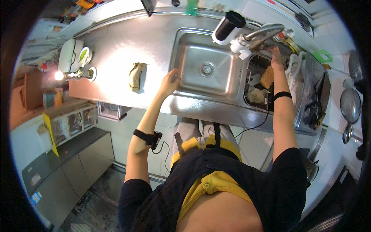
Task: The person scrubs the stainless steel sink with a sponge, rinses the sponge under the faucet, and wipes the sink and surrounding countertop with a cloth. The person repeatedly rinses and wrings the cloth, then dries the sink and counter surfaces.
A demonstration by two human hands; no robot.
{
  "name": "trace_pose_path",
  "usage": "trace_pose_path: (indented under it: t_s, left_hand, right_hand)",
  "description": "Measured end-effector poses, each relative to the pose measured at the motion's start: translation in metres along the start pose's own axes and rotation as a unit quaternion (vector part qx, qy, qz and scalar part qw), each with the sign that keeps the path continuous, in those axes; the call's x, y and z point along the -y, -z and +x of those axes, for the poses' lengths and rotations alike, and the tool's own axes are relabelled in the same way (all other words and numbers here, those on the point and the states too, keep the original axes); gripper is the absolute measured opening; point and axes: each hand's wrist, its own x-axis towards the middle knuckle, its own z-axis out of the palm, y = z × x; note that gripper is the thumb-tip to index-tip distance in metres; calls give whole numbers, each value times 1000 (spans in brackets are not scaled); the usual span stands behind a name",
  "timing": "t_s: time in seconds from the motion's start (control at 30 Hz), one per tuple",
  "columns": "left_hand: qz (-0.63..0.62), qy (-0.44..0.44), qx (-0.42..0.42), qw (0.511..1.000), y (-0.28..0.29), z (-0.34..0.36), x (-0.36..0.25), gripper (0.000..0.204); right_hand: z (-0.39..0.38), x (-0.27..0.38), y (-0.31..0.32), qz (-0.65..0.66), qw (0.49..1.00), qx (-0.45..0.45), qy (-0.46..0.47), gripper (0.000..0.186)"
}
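My left hand (pixel 171 81) is at the left rim of the steel sink (pixel 193 85), its fingers loosely bent and apart with nothing visible in them. My right hand (pixel 276 58) reaches to the clutter beside the curved faucet (pixel 259 31), fingers extended; whether its fingertips touch anything is unclear. Just below it, a wire caddy (pixel 247 77) holds a tan sponge (pixel 266 77) and crumpled cloths (pixel 256 94). A white filter unit with a black top (pixel 228 27) is on the faucet. A folded beige cloth (pixel 136 77) lies on the steel counter left of the sink.
A lamp (pixel 59 75), a white bowl (pixel 85 56) and a lidded pale container (pixel 66 54) stand at the counter's left end. Pans (pixel 349 103) hang on the right wall. A cable (pixel 251 127) hangs over the front edge. Low cabinets (pixel 89 162) are at lower left.
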Motion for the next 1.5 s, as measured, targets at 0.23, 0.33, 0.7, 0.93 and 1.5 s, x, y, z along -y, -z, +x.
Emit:
trace_pose_path:
  t_s: [0.23,0.33,0.7,0.93,1.5]
  left_hand:
    - [-37,75,-145,986,58,-53,67,37]
    - [17,42,-196,979,74,-57,92,35]
    - [67,186,-113,974,123,34,243,143]
    - [-126,172,-40,976,149,29,208,81]
    - [-297,99,334,889,71,-18,-35,45]
  right_hand:
    - [27,-25,-18,-6,995,95,29,94]
    - [-12,-5,-15,-97,992,83,24,92]
    - [-267,-42,-108,-188,927,325,-18,53]
    - [-375,-22,-201,-274,884,366,94,57]
    - [-376,16,-286,100,969,228,-1,38]
